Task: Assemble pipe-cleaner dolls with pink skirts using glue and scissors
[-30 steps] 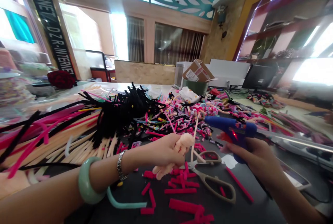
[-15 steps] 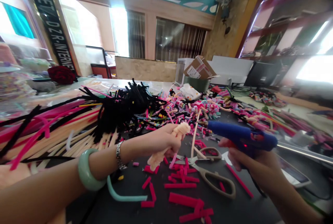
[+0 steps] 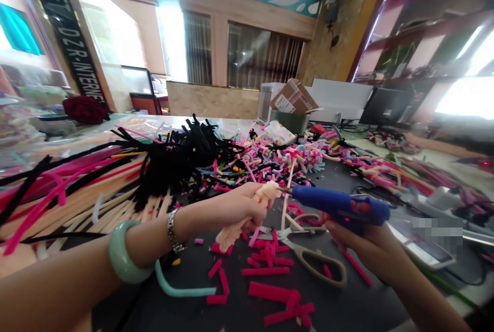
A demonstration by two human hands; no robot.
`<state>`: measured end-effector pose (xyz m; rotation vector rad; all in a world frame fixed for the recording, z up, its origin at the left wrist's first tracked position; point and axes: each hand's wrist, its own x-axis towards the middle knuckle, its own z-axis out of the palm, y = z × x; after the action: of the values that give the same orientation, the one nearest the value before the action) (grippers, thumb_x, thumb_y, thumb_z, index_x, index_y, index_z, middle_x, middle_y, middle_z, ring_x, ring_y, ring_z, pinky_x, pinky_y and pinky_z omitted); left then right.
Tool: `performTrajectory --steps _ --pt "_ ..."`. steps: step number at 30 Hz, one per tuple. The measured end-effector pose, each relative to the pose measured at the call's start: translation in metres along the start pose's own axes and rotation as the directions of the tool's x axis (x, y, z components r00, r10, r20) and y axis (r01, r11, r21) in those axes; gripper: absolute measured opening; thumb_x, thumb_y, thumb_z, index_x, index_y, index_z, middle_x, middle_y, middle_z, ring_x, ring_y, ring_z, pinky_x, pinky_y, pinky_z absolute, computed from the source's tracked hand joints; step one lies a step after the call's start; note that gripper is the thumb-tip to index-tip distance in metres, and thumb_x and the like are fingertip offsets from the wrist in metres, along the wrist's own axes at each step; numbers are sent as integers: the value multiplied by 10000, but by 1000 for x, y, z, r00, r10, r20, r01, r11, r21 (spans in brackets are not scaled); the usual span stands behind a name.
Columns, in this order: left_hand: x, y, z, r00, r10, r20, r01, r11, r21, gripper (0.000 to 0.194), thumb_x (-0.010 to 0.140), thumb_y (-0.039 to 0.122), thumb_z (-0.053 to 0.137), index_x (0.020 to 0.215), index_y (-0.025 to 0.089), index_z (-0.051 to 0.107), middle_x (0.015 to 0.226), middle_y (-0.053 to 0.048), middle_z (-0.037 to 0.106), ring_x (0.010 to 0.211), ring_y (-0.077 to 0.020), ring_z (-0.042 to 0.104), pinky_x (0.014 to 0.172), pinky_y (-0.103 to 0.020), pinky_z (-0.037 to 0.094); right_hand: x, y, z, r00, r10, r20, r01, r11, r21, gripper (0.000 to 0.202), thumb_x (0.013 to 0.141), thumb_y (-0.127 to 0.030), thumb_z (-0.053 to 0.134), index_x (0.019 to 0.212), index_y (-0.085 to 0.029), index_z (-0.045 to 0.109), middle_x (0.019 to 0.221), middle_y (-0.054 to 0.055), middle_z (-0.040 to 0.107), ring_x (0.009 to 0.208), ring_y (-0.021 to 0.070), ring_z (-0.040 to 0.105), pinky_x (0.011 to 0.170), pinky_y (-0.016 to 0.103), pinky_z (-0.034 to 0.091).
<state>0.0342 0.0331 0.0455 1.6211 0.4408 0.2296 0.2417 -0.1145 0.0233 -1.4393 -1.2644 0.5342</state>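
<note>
My left hand (image 3: 247, 207) is closed around a cream fuzzy twisted piece (image 3: 228, 234), whose curled upper end sticks out past the fingers. A blue glue gun (image 3: 335, 202) with a small red light is gripped in my right hand (image 3: 353, 237). The gun's metal nozzle points left and meets, or nearly meets, the curled upper end of the cream piece. Beige-handled scissors (image 3: 324, 265) lie on the dark table below the gun. Short cut pink pieces (image 3: 270, 292) are scattered in front of them.
A black bundle of fuzzy stems (image 3: 165, 164) lies at the left beside long cream stems (image 3: 116, 195). Behind the hands is a pile of small colourful pieces (image 3: 304, 154). A pale blue stem (image 3: 185, 291) lies in front. A cardboard box (image 3: 295, 96) stands at the back.
My right hand has moved left with the glue gun, bringing its nozzle from a gap away up to the cream piece. My left hand keeps its hold.
</note>
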Motion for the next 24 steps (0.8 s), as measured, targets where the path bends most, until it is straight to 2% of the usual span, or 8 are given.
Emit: performTrajectory --steps 11,19,24 --pt "-2 2 1 1000 -9 9 9 999 -37 232 549 55 466 757 150 504 521 69 441 382 -48 365 352 -163 302 4 10 -6 996 10 88 -2 996 -89 321 748 -507 676 754 -187 658 568 -2 578 467 128 510 450 257 449" --pt "-2 2 2 1000 -31 -6 30 994 -108 468 569 39 480 1018 168 509 608 64 495 404 -49 380 356 -159 314 2 8 -4 997 33 67 -25 994 -108 316 740 -513 670 737 -198 644 525 -22 519 463 133 491 452 266 440" --pt "-2 1 1 998 3 65 7 989 -147 428 591 41 501 995 181 501 626 56 503 419 -43 369 359 -148 305 1 10 -5 999 24 42 -17 989 -150 317 748 -517 657 732 -201 632 492 -24 497 455 136 463 446 273 395"
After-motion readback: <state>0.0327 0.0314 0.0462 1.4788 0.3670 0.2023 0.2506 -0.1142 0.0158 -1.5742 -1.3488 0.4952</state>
